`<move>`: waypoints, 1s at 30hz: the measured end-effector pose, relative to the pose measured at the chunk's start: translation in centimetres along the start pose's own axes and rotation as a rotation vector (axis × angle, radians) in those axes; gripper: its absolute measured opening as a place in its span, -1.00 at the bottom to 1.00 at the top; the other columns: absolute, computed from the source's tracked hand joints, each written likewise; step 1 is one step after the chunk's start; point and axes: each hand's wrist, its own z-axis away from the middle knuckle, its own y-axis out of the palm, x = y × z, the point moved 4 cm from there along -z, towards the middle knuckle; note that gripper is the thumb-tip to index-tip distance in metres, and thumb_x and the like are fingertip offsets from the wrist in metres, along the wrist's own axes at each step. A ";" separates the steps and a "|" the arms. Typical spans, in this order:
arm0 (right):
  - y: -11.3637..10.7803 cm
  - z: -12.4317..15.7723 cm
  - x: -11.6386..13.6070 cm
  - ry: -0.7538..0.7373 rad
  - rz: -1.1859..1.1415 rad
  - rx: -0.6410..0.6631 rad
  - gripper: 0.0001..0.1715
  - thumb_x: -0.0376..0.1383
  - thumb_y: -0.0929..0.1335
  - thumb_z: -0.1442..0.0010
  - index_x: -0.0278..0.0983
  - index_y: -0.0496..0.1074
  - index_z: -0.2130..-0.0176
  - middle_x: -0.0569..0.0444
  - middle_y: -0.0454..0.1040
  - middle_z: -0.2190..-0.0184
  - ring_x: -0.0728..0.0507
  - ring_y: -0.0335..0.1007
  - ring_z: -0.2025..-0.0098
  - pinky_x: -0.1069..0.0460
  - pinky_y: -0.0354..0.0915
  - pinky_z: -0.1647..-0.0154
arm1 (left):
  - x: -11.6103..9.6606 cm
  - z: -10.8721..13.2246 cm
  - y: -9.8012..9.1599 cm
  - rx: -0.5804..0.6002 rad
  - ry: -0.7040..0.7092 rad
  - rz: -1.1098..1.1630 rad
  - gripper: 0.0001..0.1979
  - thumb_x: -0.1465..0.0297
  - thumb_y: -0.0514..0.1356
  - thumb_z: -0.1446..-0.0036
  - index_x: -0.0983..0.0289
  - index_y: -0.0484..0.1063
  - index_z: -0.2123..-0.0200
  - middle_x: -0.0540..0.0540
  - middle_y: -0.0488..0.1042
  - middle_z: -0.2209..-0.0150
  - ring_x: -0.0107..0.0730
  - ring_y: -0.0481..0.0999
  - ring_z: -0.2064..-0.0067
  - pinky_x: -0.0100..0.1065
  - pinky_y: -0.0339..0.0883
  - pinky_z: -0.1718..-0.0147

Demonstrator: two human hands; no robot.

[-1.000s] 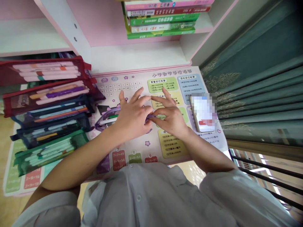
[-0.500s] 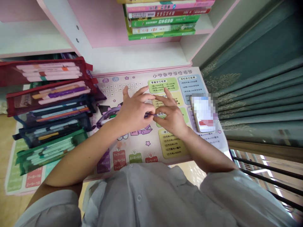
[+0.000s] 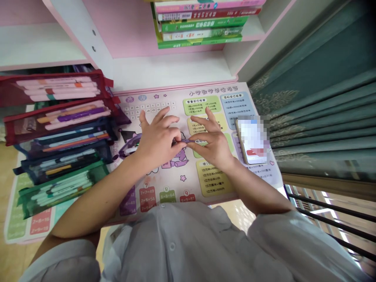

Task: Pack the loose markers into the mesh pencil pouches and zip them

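A purple mesh pencil pouch (image 3: 127, 145) with pens inside lies on the printed desk mat, mostly behind my left hand (image 3: 158, 138). The thumb and index finger of that hand pinch the purple edge of the pouch (image 3: 184, 141), its other fingers spread. From the right, my right hand (image 3: 214, 143) pinches the same purple edge between thumb and index finger. The fingertips of both hands are a short way apart. Much of the pouch is hidden by my left hand.
Several mesh pouches of pens, red (image 3: 55, 89), blue (image 3: 73, 137) and green (image 3: 63, 188), are stacked at the left. A phone (image 3: 252, 141) lies right of my hands. Books (image 3: 202, 24) fill a shelf behind the mat (image 3: 170, 184). A green curtain (image 3: 317, 98) hangs at the right.
My left hand has moved slightly left, away from my right hand, and more of the purple edge shows between them. The view has shifted a little.
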 end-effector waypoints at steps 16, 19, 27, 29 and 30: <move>-0.1 0.0 0.1 0.001 -0.020 -0.015 -0.91 -0.22 0.48 -0.18 -0.09 0.62 0.39 0.15 0.41 -0.24 -0.44 -0.14 -0.50 -0.49 0.00 -0.43 | -0.5 0.7 0.4 0.021 -0.150 0.119 -0.82 0.39 0.20 -0.24 0.18 0.53 0.42 0.08 0.49 -0.16 0.15 0.13 -0.41 0.55 -0.36 -0.28; -0.1 0.1 0.1 -0.005 -0.020 -0.018 -0.91 -0.21 0.47 -0.18 -0.09 0.62 0.38 0.15 0.41 -0.25 -0.44 -0.13 -0.49 -0.49 0.02 -0.43 | -0.5 0.5 0.4 0.030 -0.175 0.151 -0.80 0.42 0.18 -0.23 0.22 0.49 0.46 0.08 0.49 -0.16 0.14 0.12 -0.42 0.55 -0.35 -0.28; -0.1 0.2 -0.1 -0.019 -0.040 -0.026 -0.92 -0.23 0.49 -0.17 -0.09 0.63 0.39 0.15 0.41 -0.25 -0.42 -0.11 -0.49 -0.49 -0.02 -0.44 | -0.5 0.3 0.4 0.099 -0.236 0.179 -0.78 0.43 0.15 -0.23 0.24 0.48 0.48 0.07 0.45 -0.21 0.13 0.05 -0.45 0.51 -0.36 -0.30; -0.1 0.2 -0.1 -0.020 -0.040 -0.041 -0.92 -0.23 0.50 -0.16 -0.09 0.62 0.40 0.15 0.42 -0.24 -0.43 -0.07 -0.48 -0.49 -0.02 -0.44 | -0.3 0.3 0.4 0.101 -0.234 0.173 -0.78 0.43 0.15 -0.23 0.24 0.48 0.47 0.07 0.45 -0.22 0.13 0.04 -0.45 0.50 -0.38 -0.30; -0.1 0.2 -0.1 -0.023 -0.040 -0.047 -0.92 -0.23 0.50 -0.16 -0.08 0.62 0.40 0.15 0.42 -0.24 -0.43 -0.06 -0.48 -0.49 -0.02 -0.44 | -0.3 0.4 0.4 0.100 -0.231 0.174 -0.78 0.43 0.15 -0.23 0.24 0.48 0.48 0.07 0.44 -0.22 0.14 0.04 -0.45 0.51 -0.38 -0.30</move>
